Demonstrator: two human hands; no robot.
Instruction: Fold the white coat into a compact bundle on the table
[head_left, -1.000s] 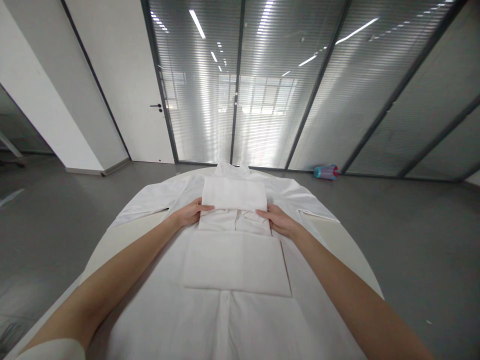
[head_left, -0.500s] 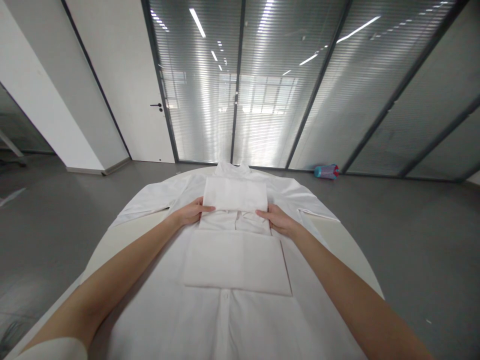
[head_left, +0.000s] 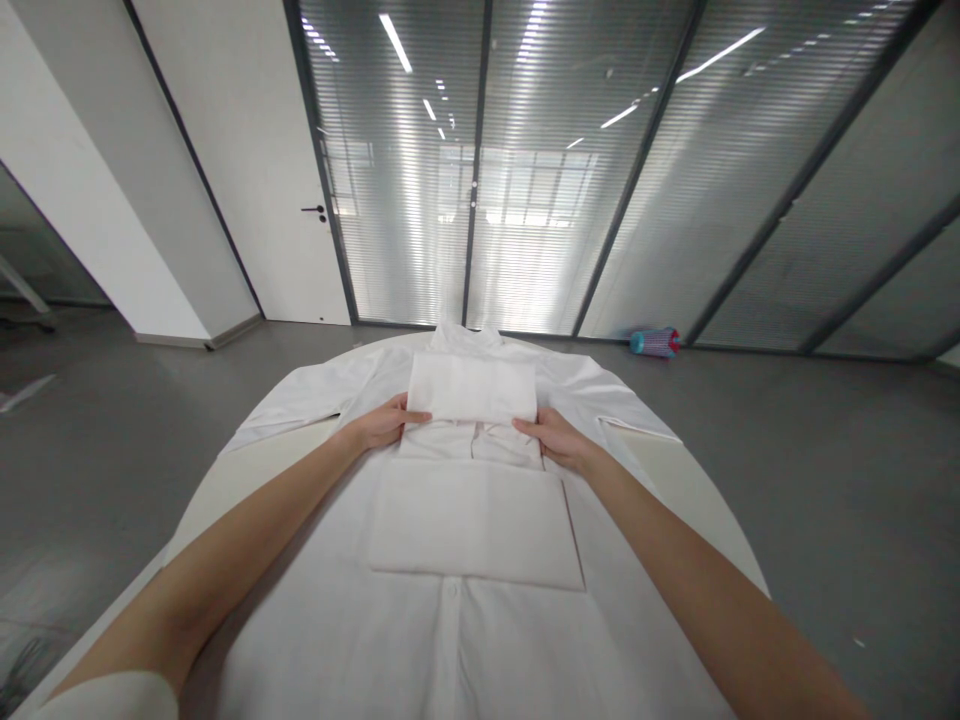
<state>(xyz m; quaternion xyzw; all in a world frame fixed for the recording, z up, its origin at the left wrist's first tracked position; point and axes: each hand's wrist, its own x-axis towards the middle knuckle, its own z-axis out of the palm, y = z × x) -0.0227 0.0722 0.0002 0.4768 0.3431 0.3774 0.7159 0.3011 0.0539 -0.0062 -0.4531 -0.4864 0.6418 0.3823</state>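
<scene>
A white garment with long sleeves and a buttoned front, like a coat or long shirt (head_left: 315,610), lies spread over the table. On top of it rests a folded white garment (head_left: 480,520), with a wide flat panel toward me and a narrower one farther off. At the left edge of the far panel, my left hand (head_left: 386,420) is closed, thumb on top and fingers mostly hidden beneath. My right hand (head_left: 559,438) grips the opposite edge in the same way. Wrinkled layers and a dark slit show between the two panels.
The round pale table (head_left: 697,490) shows at both sides under the sleeves. Behind it stand glass partitions with blinds (head_left: 405,230) and a white door (head_left: 247,160). A blue and red patterned object (head_left: 655,343) lies on the grey floor at right.
Almost nothing differs. Both hands keep their hold on the folded garment's far panel, and the view has shifted very slightly.
</scene>
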